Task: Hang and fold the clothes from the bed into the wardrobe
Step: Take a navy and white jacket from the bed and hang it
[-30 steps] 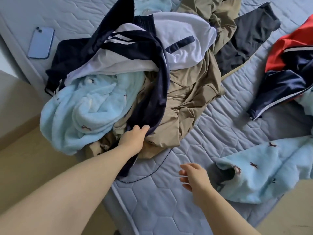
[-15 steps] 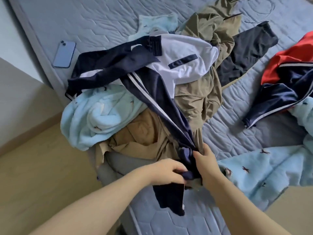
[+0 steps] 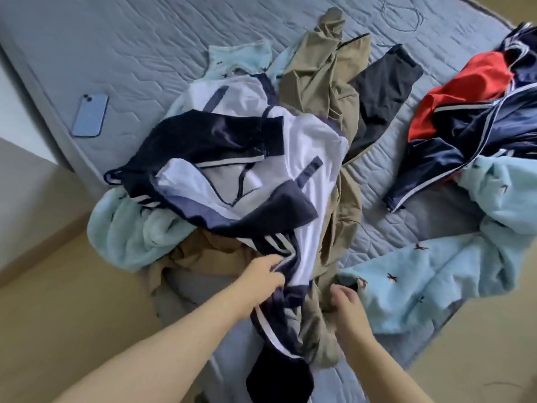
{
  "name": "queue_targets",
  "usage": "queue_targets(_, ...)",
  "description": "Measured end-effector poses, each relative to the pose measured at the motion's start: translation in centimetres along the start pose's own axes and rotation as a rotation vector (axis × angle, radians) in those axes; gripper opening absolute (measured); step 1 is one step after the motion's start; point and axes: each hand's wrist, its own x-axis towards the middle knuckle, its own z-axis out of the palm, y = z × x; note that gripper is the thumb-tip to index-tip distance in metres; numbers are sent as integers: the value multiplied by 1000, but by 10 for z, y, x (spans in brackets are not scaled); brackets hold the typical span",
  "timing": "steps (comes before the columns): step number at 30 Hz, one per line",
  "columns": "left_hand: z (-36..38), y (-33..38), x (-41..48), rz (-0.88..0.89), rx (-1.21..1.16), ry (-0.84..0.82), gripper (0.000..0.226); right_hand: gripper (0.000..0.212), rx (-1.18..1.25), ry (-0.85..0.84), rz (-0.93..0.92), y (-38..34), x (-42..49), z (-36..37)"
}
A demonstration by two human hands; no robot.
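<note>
Clothes (image 3: 308, 146) lie heaped on the near side of the bed (image 3: 145, 39). Closest to us, our left hand (image 3: 258, 282) pinches a fold of the navy-and-white track jacket (image 3: 220, 146) between thumb and curled fingers, and the jacket's striped end trails toward us below that grip. Just beside it, our right hand (image 3: 348, 309) has its fingers bent down onto the khaki garment (image 3: 347, 210); we cannot tell whether they hold the cloth or only touch it. To the left a light blue fleece (image 3: 122, 237) bulges from under the jacket at the bed's edge. To the right a second light blue fleece with small dark motifs (image 3: 421, 271) spreads flat across the quilted cover. Further on, the khaki garment runs up the middle of the heap with a dark grey garment (image 3: 383, 82) against its right side. A red-and-navy jacket (image 3: 470, 82) lies apart at far right. A blue phone (image 3: 90, 115) lies face down near the left edge, apart from the heap.
</note>
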Motion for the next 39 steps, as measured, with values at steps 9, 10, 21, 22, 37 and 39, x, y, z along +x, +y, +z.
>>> queue_targets(9,32,-44,-37,-71,-162,-85,17,17,-36,5,-23,8,-2,3)
queue_targets(10,28,-42,-26,-85,-240,163,12,11,-93,28,-32,13,-6,0)
queue_targets(21,-24,-92,25,-547,410,639,68,27,-290,-7,163,36,-18,-13)
queue_targets(22,-27,-101,25,-566,378,653,72,26,-305,25,171,39,-16,-15)
queue_targets(37,-69,-134,6,-320,114,362,25,35,-542,307,10,56,-11,42)
queue_targets(39,-76,-124,-8,-209,77,344,22,49,-583,435,-110,49,-23,52)
